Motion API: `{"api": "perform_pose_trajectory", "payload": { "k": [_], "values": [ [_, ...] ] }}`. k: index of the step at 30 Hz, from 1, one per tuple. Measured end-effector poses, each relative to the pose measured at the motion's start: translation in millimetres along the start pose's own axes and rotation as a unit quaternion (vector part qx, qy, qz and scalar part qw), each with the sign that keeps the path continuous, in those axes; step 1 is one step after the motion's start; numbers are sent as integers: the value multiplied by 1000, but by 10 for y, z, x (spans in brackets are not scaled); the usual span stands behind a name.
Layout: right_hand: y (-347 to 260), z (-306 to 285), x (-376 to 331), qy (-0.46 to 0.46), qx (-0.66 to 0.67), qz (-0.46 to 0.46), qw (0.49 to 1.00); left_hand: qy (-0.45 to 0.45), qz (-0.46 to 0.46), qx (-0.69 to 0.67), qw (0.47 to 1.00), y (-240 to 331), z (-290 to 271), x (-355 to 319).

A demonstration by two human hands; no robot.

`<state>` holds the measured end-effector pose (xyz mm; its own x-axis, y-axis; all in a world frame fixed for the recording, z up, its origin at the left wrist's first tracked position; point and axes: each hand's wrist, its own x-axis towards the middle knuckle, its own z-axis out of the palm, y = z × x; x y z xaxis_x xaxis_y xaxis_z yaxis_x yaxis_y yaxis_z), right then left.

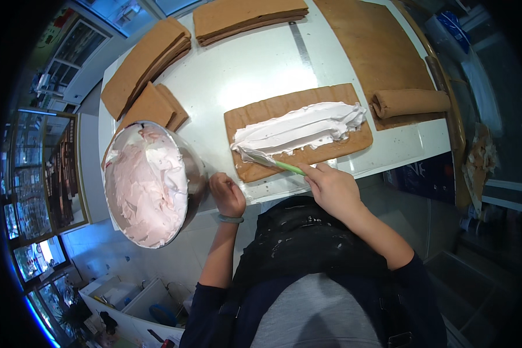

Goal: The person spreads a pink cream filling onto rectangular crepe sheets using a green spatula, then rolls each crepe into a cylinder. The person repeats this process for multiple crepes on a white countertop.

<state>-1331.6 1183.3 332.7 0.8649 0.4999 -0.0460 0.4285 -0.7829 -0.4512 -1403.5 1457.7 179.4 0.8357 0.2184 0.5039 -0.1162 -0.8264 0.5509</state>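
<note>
A flat brown sponge cake sheet (313,155) lies near the table's front edge, with a thick band of white cream (301,126) along its middle. My right hand (333,188) is closed round the green handle of a spatula (289,168). The spatula's cream-smeared blade touches the cream at the sheet's left end. My left hand (227,194) hangs at the table's front edge beside a large metal bowl (196,174), its fingers curled and nothing visible in them. Tilted toward me, the bowl holds plenty of pale pink-white whipped cream (142,191).
Stacks of brown cake sheets lie at the far left (148,61) and at the back (249,20). A rolled cake (410,103) sits on brown paper (377,52) at the right. A metal strip (300,43) lies at the back of the white table (243,69).
</note>
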Motion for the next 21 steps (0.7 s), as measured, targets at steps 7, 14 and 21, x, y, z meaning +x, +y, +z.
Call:
{"api": "perform_pose_trajectory", "payload": {
  "k": [7,14,21],
  "values": [
    [366,-231,-303,20,-1,73,997,-27,7,4,1000,-28,-7,-8],
    [1020,-621,-615,58,-28,187,980,-21,10,24,999,-12,5,-8],
    [1352,-864,-848,93,-11,281,955,-12,-10,8,1000,-8,20,2]
  ]
}}
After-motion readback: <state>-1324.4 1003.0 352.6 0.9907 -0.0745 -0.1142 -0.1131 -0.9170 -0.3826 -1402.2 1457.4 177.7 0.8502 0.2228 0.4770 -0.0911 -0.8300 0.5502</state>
